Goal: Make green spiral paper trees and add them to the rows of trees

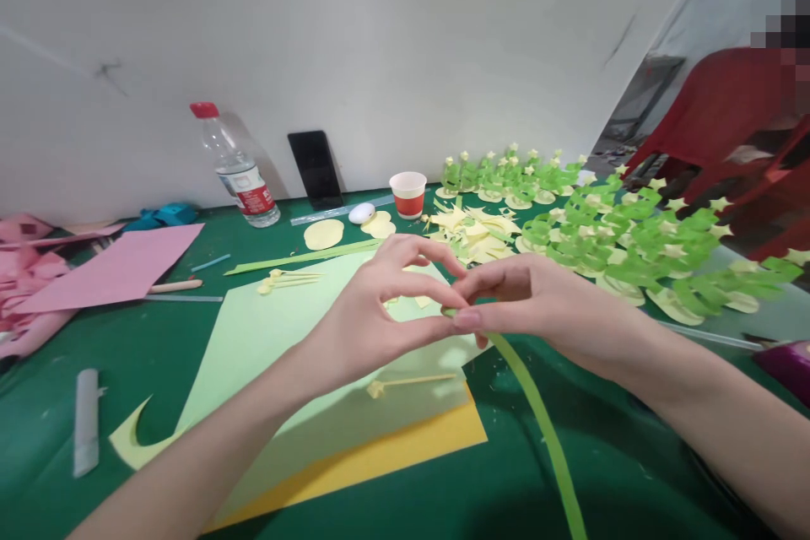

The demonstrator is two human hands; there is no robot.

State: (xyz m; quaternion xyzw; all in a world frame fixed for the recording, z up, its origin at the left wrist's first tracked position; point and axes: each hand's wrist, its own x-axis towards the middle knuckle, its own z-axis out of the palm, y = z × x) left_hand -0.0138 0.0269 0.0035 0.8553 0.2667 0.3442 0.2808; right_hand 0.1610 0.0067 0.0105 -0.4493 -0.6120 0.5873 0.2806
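Note:
My left hand (405,295) and my right hand (512,295) meet over the paper, fingertips pinched together on one end of a long green paper strip (537,405). From the fingers the strip curves down to the front edge of view. Its pinched end is mostly hidden, so how it is folded or rolled I cannot tell. Beneath the hands lies a pale green sheet (266,354) on a yellow sheet (436,432). On it rest a single pale yellow paper stem with a bud (411,381) and several similar stems (291,278) farther back.
Behind stand a water bottle (246,177), a phone (315,169) and a paper cup (408,196). Finished-looking green paper plants (633,236) crowd the right, beside a pile of yellow paper stars (474,229). Pink paper (120,270) and a glue stick (87,422) lie left.

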